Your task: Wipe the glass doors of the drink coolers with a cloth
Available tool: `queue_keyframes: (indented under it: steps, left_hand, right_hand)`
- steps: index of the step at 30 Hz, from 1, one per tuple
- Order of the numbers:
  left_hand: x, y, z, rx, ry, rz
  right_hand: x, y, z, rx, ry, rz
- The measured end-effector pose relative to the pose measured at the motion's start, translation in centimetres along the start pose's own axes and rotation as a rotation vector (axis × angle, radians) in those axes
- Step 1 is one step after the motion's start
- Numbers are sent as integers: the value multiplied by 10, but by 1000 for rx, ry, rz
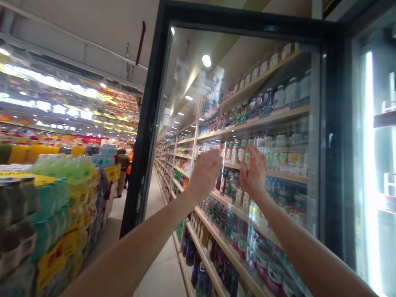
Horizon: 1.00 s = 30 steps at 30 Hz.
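Note:
My left hand (pixel 204 172) is raised in front of a black-framed glass door (pixel 154 90), its palm toward the pane and its fingers stretched out, slightly blurred. To its right, my right hand (pixel 254 169) is also up, with the thumb apart from the fingers and nothing held. Both hands appear at or very close to the glass; I cannot tell whether they touch it. The door stands swung open. Bottles and jars (pixel 280 148) on wooden shelves show through the pane behind my hands.
A lit cooler interior (pixel 371 165) lies at the far right. On the left are stacks of bottled drinks (pixel 62 169) with yellow signs (pixel 58 255). An aisle floor (pixel 159 264) runs alongside the shelves. Farther off, a person (pixel 123 169) stands in the left aisle.

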<state>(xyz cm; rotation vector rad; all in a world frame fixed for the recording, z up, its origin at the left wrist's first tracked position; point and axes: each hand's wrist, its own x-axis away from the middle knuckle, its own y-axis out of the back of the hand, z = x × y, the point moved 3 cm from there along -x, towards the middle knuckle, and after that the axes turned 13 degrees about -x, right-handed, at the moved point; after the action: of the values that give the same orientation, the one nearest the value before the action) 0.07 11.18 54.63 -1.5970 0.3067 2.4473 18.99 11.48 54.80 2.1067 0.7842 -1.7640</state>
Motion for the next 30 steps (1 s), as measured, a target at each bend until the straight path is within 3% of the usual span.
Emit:
queue_keyframes:
  steps: [2, 3, 4, 6, 7, 8, 9, 12, 14, 17, 19, 20, 21, 24, 25, 26, 27, 28, 30]
  left_hand:
    - [10, 0, -11, -1, -223, 20]
    - [11, 2, -4, -33, -218, 7]
    - [9, 6, 8, -73, -138, -13]
    - [3, 15, 35, -143, 185, -76]
    - [3, 17, 40, -147, 300, -91]
    - [4, 18, 37, -132, 330, -94]
    - [7, 17, 27, -106, 279, -83]
    - [22, 9, -13, -49, -71, -24]
    - [25, 7, -12, -73, -109, -15]
    - [14, 12, 29, -162, 251, -84]
    - [12, 14, 42, -187, 421, -122]
    - [15, 13, 37, -179, 387, -108]
    - [21, 11, 24, -157, 259, -72]
    - [56, 7, -29, -51, -434, 70]
    - [68, 8, -37, -30, -602, 104]
    - [76, 10, -36, -29, -670, 129]
    - [80, 13, -27, -45, -653, 130]
    - [79, 16, -14, -77, -544, 114]
    - [77, 25, 18, -158, -146, -1]
  right_hand:
    - [0, 0, -1, -8, -6, 1]
    - [0, 0, 0, -11, -10, 2]
    - [0, 0, 0, -13, -16, 2]
    - [-1, 0, 2, -13, -30, 0]
    - [-1, 0, 2, -12, -32, -3]
    - [-1, 0, 3, -11, -27, -7]
    - [-1, 1, 4, -10, -17, -11]
    - [-1, 1, 4, -14, 9, -17]
    - [-1, 1, 3, -16, 13, -10]
    - [-1, 1, 2, -14, 6, -10]
    - [-2, 1, 2, -11, -3, -11]
    - [-2, 1, 2, -10, -6, -10]
    - [-2, 1, 3, -8, -4, -6]
    - [-3, 1, 2, 12, 10, 7]
    - [-3, 1, 2, 21, 14, 11]
    - [-3, 1, 2, 28, 16, 21]
    - [-3, 0, 1, 33, 19, 30]
    - [-3, 0, 1, 33, 22, 39]
    - [-3, -1, -1, 32, 25, 60]
